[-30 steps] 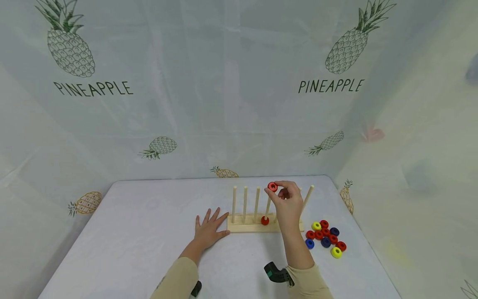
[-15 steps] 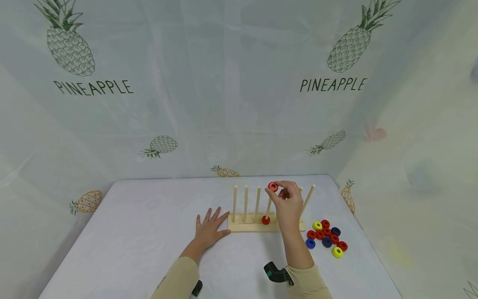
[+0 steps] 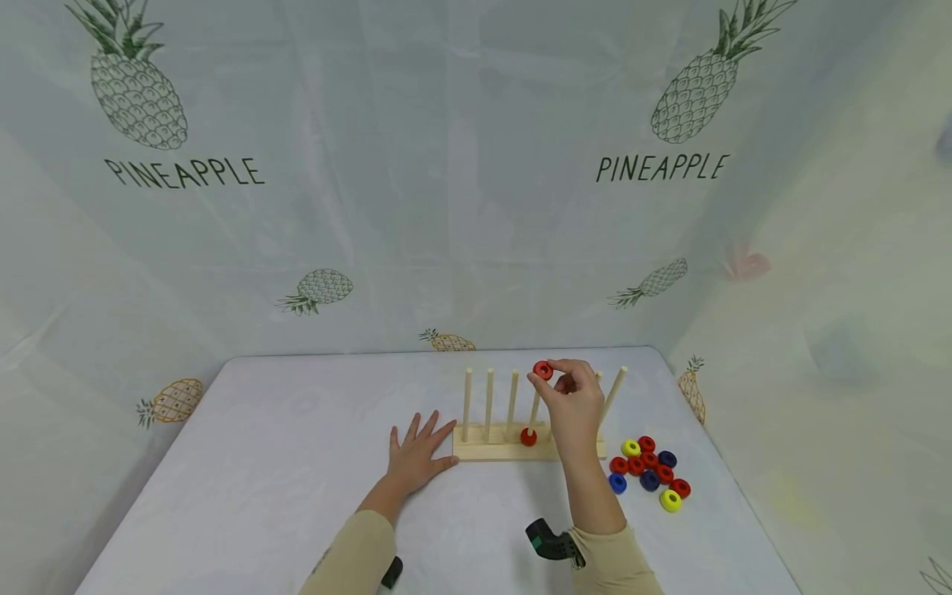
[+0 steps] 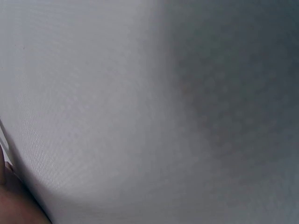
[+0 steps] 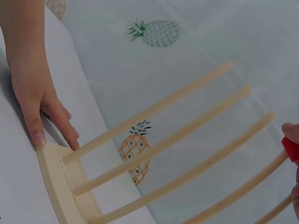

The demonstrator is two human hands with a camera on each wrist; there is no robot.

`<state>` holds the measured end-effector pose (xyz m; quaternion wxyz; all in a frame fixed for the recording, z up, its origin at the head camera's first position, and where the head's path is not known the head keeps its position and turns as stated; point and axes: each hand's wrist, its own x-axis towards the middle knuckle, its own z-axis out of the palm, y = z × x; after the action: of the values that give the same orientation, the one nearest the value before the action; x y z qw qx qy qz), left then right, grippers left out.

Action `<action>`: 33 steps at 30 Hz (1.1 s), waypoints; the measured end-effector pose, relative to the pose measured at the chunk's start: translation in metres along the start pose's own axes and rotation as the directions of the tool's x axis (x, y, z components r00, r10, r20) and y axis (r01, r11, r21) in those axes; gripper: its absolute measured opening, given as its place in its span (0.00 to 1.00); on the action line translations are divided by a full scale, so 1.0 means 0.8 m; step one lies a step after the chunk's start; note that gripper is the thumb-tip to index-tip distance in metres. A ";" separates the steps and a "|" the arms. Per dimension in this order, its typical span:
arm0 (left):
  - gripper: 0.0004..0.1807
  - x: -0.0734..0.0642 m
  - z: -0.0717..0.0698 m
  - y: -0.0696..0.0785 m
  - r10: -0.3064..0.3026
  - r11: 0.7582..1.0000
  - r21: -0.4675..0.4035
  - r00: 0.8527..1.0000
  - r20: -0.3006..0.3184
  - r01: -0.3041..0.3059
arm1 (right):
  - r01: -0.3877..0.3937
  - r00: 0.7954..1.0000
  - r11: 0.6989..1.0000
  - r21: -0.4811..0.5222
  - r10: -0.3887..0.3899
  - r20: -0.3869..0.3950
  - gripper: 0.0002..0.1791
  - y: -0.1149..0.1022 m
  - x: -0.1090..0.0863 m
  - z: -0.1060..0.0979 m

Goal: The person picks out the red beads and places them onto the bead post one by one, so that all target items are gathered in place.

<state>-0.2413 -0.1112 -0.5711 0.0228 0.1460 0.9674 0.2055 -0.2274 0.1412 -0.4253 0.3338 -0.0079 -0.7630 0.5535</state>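
A wooden peg rack [image 3: 483,453] with a row of upright pegs stands on the white table. My left hand [image 3: 412,464] lies spread on the tabletop, thumb and a fingertip touching the rack's left end. Between thumb and index finger, my right hand [image 3: 578,413] pinches a red ring [image 3: 543,370] at the top of the fourth peg from the left. In the right wrist view this red ring [image 5: 290,148] overlaps that peg's tip. Another red ring [image 3: 529,437] sits at the foot of the same peg. The right hand and forearm hide part of the rack's right side.
Right of the rack, loose red rings [image 3: 649,460], yellow rings [image 3: 671,501] and blue rings [image 3: 617,483] lie in a cluster. A pineapple-printed curtain [image 3: 446,207] hangs behind the table [image 3: 297,430]. Blurred pale fabric and a dark shape fill most of the left wrist view.
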 end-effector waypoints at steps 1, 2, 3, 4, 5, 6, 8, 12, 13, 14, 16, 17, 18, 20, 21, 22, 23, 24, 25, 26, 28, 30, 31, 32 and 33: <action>0.37 0.000 -0.001 0.001 0.000 1.000 0.000 1.000 0.002 0.000 | -0.008 1.000 1.000 -0.004 0.008 0.002 0.14 -0.001 0.000 -0.001; 0.37 -0.001 -0.001 0.001 0.001 1.000 0.004 1.000 0.004 -0.001 | -0.016 1.000 1.000 -0.008 0.016 0.005 0.14 -0.002 0.000 -0.001; 0.37 -0.001 -0.001 0.001 0.000 1.000 0.004 1.000 0.005 0.000 | -0.025 1.000 1.000 -0.013 0.025 0.007 0.14 -0.003 0.000 -0.001; 0.37 -0.001 -0.001 0.001 -0.001 1.000 0.006 1.000 0.007 0.001 | -0.034 0.999 0.999 -0.018 0.034 0.010 0.14 -0.004 0.000 -0.001; 0.37 -0.001 -0.001 0.000 -0.002 1.000 0.008 1.000 0.008 0.002 | -0.043 0.999 0.999 -0.021 0.043 0.012 0.14 -0.004 0.000 -0.001; 0.37 -0.001 -0.001 0.000 -0.004 1.000 0.010 1.000 0.010 0.004 | -0.052 0.999 0.998 -0.025 0.053 0.013 0.14 -0.005 0.001 -0.001; 0.37 -0.001 -0.001 0.000 -0.008 1.000 0.011 1.000 0.013 0.008 | -0.067 0.998 0.997 -0.033 0.068 0.016 0.14 -0.006 0.001 -0.001; 0.37 0.000 0.000 -0.001 -0.007 1.000 0.010 1.000 0.014 0.007 | -0.085 0.996 0.995 -0.048 0.087 0.023 0.14 -0.010 0.002 -0.002; 0.37 0.000 0.000 0.000 -0.006 1.000 0.012 1.000 0.015 0.006 | -0.090 0.996 0.994 -0.055 0.091 0.026 0.14 -0.011 0.003 -0.002; 0.37 0.000 -0.001 0.000 -0.006 1.000 0.012 1.000 0.015 0.006 | -0.097 0.995 0.993 -0.064 0.099 0.029 0.14 -0.011 0.003 -0.002; 0.37 0.000 -0.002 0.001 -0.004 1.000 0.019 1.000 0.015 0.004 | -0.110 0.993 0.991 -0.078 0.113 0.035 0.14 -0.013 0.004 -0.002; 0.37 0.000 -0.003 0.001 -0.004 1.000 0.020 1.000 0.015 0.004 | -0.116 0.992 0.990 -0.083 0.120 0.036 0.15 -0.013 0.004 -0.002; 0.37 0.000 -0.003 0.002 0.000 1.000 0.018 1.000 0.013 0.000 | -0.125 0.991 0.988 -0.089 0.129 0.038 0.15 -0.014 0.005 -0.002; 0.37 -0.001 -0.003 0.002 0.004 1.000 0.011 1.000 0.009 -0.004 | -0.140 0.989 0.986 -0.092 0.145 0.040 0.15 -0.014 0.005 -0.002; 0.37 0.000 -0.003 0.002 0.007 1.000 0.003 1.000 0.005 -0.007 | -0.146 0.988 0.985 -0.092 0.150 0.041 0.15 -0.015 0.005 -0.002; 0.37 0.000 -0.003 0.002 0.012 1.000 -0.006 1.000 -0.002 -0.012 | -0.153 0.987 0.984 -0.092 0.157 0.040 0.15 -0.016 0.006 -0.002; 0.37 0.000 -0.002 0.001 0.017 1.000 -0.003 1.000 -0.004 -0.017 | -0.159 0.986 0.983 -0.094 0.163 0.041 0.15 -0.016 0.006 -0.002; 0.37 0.000 0.000 -0.001 0.020 1.000 0.000 1.000 -0.009 -0.020 | -0.164 0.985 0.982 -0.096 0.168 0.042 0.15 -0.016 0.006 -0.002; 0.37 0.001 0.001 -0.002 0.023 1.000 0.003 1.000 -0.013 -0.023 | -0.166 0.984 0.981 -0.099 0.171 0.042 0.15 -0.017 0.006 -0.002; 0.38 0.001 0.003 -0.003 0.032 0.999 0.009 0.999 -0.022 -0.031 | -0.168 0.984 0.981 -0.101 0.173 0.044 0.15 -0.017 0.006 -0.002; 0.38 0.002 0.006 -0.006 0.035 0.999 0.022 0.999 -0.028 -0.034 | -0.171 0.983 0.980 -0.106 0.177 0.048 0.15 -0.017 0.007 -0.002; 0.39 0.004 0.009 -0.009 0.035 0.999 0.024 0.999 -0.034 -0.034 | -0.173 0.982 0.979 -0.110 0.180 0.053 0.15 -0.017 0.007 -0.003; 0.39 0.005 0.011 -0.010 0.038 0.999 0.021 0.999 -0.039 -0.037 | -0.174 0.982 0.978 -0.110 0.181 0.056 0.15 -0.017 0.008 -0.003; 0.39 0.006 0.012 -0.011 0.040 0.999 0.023 0.998 -0.041 -0.039 | -0.177 0.981 0.978 -0.110 0.184 0.058 0.14 -0.017 0.008 -0.003; 0.39 0.006 0.013 -0.012 0.036 0.999 0.019 0.999 -0.039 -0.035 | -0.177 0.981 0.978 -0.110 0.184 0.061 0.14 -0.017 0.008 -0.003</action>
<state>-0.2475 -0.1143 -0.5842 -0.0013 0.1591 0.9668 0.1999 -0.2261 0.1406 -0.4097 0.2541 -0.0751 -0.7983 0.5408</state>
